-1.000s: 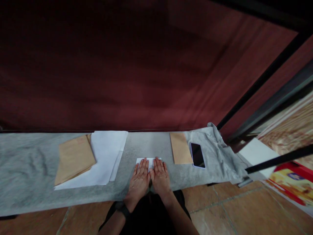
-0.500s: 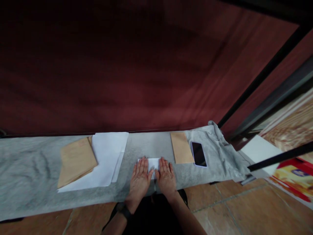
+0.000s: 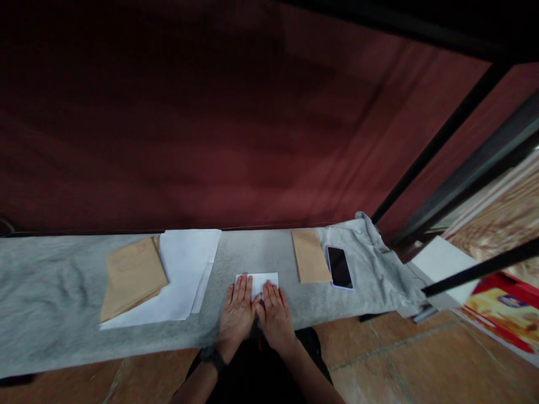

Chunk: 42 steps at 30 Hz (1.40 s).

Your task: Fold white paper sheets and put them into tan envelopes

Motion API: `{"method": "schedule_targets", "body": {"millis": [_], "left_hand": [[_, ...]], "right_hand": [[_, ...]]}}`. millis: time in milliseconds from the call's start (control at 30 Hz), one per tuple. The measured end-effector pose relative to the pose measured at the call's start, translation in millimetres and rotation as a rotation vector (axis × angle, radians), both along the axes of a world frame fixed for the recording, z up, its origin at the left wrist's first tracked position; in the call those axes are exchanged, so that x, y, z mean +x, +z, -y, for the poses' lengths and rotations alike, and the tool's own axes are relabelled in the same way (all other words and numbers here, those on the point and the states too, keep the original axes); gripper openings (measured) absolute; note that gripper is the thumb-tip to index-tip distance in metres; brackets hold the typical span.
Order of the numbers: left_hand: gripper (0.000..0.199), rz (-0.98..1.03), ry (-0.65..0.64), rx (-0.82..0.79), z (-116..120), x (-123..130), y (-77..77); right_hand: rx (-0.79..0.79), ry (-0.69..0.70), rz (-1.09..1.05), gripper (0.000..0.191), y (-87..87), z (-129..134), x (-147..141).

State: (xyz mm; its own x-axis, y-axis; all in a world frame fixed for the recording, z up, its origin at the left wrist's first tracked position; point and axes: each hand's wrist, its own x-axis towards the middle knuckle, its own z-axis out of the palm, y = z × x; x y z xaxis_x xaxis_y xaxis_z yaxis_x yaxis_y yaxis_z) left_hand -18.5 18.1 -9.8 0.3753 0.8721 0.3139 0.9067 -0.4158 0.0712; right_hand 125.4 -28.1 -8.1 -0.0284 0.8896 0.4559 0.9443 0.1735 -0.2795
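Both hands, left hand and right hand, lie flat at lower centre, thumbs nearly meeting. They press the folded white paper, apparently keeping it flat.

Long grey cloth, lower frame. On it: white paper sheets under brown paper stack, lower left; small white paper rectangle, lower centre; flat brown paper rectangle and black-screened phone, lower right.

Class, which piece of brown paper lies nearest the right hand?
The piece beside the phone, directly on the grey cloth; the other brown pieces overlap white sheets.
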Motion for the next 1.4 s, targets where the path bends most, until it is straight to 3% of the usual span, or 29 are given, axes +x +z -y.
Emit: {"method": "schedule_targets", "body": {"millis": [167, 400, 533, 800, 967, 1067, 1167, 1400], "left_hand": [[0.066, 0.029, -0.010, 0.022, 4, -6, -1.0], [0.067, 0.059, 0.045, 0.068, 16, -25, -1.7], [0.063, 0.059, 0.048, 0.065, 16, -19, 3.6], [0.055, 0.012, -0.106, 0.016, 18, -5, 7.1], [0.055, -0.013, -0.109, 0.021, 21, -6, 5.8], [0.054, -0.025, -0.108, 0.022, 21, -5, 6.4], [0.055, -0.031, -0.105, 0.018, 22, -6, 5.8], [0.055, -0.033, -0.072, -0.029, 16, 3, 2.8]], "right_hand": [[0.031, -0.031, 0.023, 0.058, -6.3, 12, 7], [-0.005, -0.045, 0.061, 0.060, -0.1, 14, 12], [-0.030, -0.043, 0.063, 0.059, 1.4, 14, 11], [-0.055, -0.040, 0.068, 0.053, 0.4, 14, 11], [-0.087, -0.089, -0.020, 0.044, 12.4, 4, 4], [-0.120, -0.016, -0.012, 0.044, 18.8, -4, 0], [-0.151, 0.039, 0.020, 0.045, 19.5, -9, 3], [-0.156, -0.008, 0.051, 0.047, 16.0, -4, 14]]}}
